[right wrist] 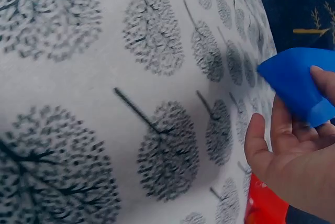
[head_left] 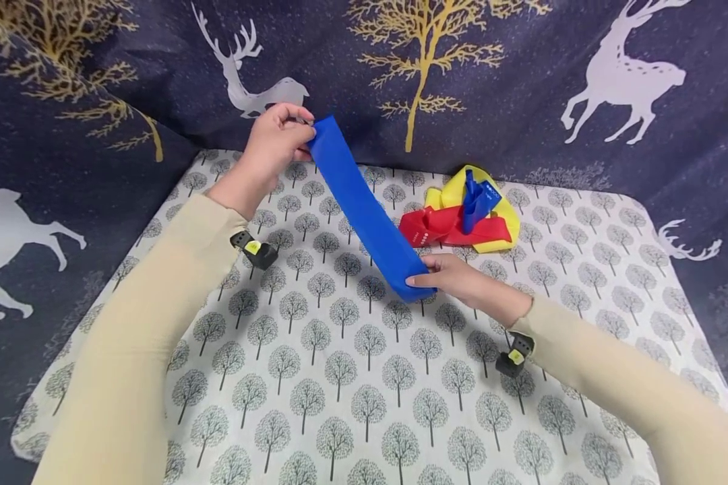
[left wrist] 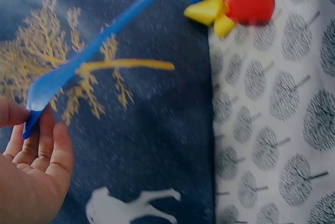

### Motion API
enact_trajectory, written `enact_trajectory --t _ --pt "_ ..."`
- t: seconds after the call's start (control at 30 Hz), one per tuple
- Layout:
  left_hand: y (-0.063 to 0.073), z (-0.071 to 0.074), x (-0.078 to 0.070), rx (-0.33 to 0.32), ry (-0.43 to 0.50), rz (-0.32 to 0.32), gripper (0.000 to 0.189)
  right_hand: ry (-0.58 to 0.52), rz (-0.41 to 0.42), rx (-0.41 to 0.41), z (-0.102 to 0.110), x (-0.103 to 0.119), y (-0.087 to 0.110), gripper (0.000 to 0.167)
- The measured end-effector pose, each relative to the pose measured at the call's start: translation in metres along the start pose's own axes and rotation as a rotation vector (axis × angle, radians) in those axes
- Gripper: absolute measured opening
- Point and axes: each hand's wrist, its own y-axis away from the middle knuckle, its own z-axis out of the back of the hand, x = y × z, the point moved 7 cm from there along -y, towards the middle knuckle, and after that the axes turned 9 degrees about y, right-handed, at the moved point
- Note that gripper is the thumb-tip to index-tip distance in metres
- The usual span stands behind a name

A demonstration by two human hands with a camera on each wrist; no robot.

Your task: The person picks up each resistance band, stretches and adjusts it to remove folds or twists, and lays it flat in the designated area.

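Note:
A flat blue resistance band (head_left: pixel 364 209) stretches slantwise between both hands above the table. My left hand (head_left: pixel 282 138) pinches its upper end between thumb and fingers, higher and farther away than the right. My right hand (head_left: pixel 455 279) pinches the lower end, where the band folds back on itself. In the left wrist view the band (left wrist: pixel 78 67) runs almost edge-on from the left hand (left wrist: pixel 42 156). The right wrist view shows the folded end of the band (right wrist: pixel 298 77) between the thumb and fingers of the right hand (right wrist: pixel 293 145).
At the back right of the table lies a pile: a yellow band (head_left: pixel 506 212), a red band (head_left: pixel 433 225) and a knotted blue band (head_left: pixel 476 202) with printed marks. A tree-patterned cloth (head_left: pixel 340 367) covers the table. Behind it hangs a dark deer-print curtain (head_left: pixel 334 74).

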Motion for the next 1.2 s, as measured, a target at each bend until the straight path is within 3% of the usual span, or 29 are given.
enact_trajectory --t 0.13,0.3,0.4,0.7,0.9,1.07,1.2 --pt "-0.004 0.012 0.009 -0.03 -0.038 0.019 0.016 -0.071 -0.029 -0.005 0.003 -0.009 0.004 0.042" --pt "-0.006 0.022 0.019 -0.054 -0.11 0.064 0.018 -0.214 -0.009 0.026 0.004 -0.012 0.007 0.016" --pt "-0.006 0.023 0.024 -0.042 -0.187 0.1 0.023 -0.307 -0.003 0.026 0.006 -0.014 0.007 0.014" --pt "0.0 0.028 0.04 0.053 -0.32 0.174 0.048 -0.559 -0.018 -0.131 0.028 -0.02 0.011 0.01" --pt "0.006 0.04 0.05 0.055 -0.333 0.206 0.039 -0.603 -0.042 -0.214 0.042 -0.024 0.02 0.007" --pt "0.007 0.047 0.055 0.035 -0.256 0.21 0.012 -0.601 -0.038 -0.24 0.048 -0.022 0.026 0.02" --pt "0.011 0.046 0.058 0.052 -0.211 0.224 0.012 -0.557 -0.029 -0.255 0.051 -0.021 0.028 0.027"
